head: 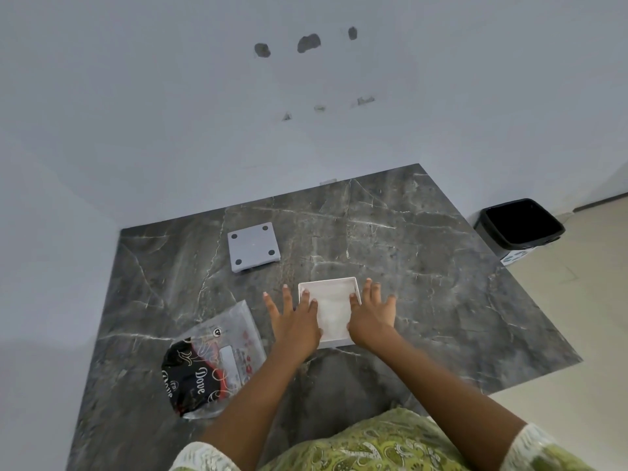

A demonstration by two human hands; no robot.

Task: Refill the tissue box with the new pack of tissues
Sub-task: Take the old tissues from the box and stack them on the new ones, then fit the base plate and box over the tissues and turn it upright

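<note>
A white square tissue box [354, 284] stands open on the dark marble table, with white tissues [331, 309] lying inside it. My left hand [295, 319] rests flat over the box's left side, fingers spread, two fingertips on the tissues. On the right side lies my right hand [372, 314], fingers apart, pressing down on the tissues. The box's grey lid [253, 246] sits upside down farther back on the table, four dark pads showing. The plastic tissue pack wrapper [212, 362], clear with black and red print, lies flat at the front left.
The dark marble table [424, 266] stands against a pale wall at the back and left. A black bin [520, 226] sits on the light floor beyond the table's right edge. My green patterned garment fills the bottom of the view.
</note>
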